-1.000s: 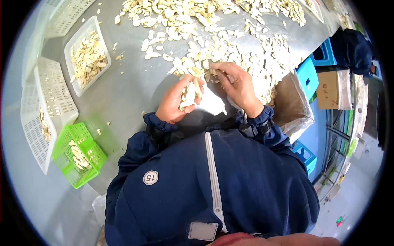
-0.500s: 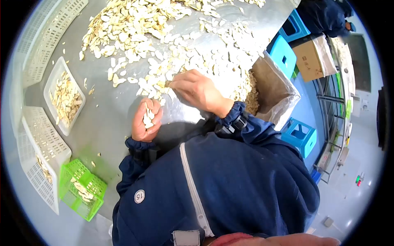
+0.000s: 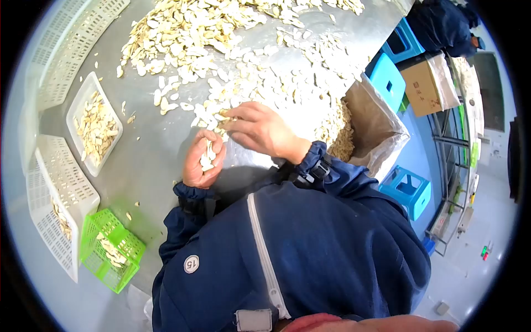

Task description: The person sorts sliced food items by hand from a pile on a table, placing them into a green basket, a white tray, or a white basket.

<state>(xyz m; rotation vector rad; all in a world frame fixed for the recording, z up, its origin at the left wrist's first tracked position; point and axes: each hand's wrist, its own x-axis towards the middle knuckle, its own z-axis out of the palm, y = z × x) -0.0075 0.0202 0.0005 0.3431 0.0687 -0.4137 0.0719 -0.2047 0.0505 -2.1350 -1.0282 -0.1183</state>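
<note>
My left hand (image 3: 202, 160) is curled around a small bunch of pale dried slices (image 3: 207, 156), which show between thumb and fingers. Just right of it, my right hand (image 3: 264, 130) reaches over loose slices on the metal table, its fingers stretched and slightly apart. Its fingertips touch the near edge of the spread slices (image 3: 249, 83); a yellowish slice lies by the index fingertip. The thumb is hidden beneath the hand. Farther off, a thick heap of slices (image 3: 188, 30) covers the table's upper part.
At left stand a white tray of slices (image 3: 119, 128), white perforated baskets (image 3: 66, 177) and a green basket (image 3: 113, 238). A lined container (image 3: 381, 130) of slices adjoins the table's right edge. Blue stools (image 3: 406, 191), a cardboard box (image 3: 423, 86) and a person in dark clothing (image 3: 440, 25) are beyond.
My right hand has shifted slightly left, nearer my left hand, and its fingers have spread. My left hand still grips slices. The whole view has shifted a little.
</note>
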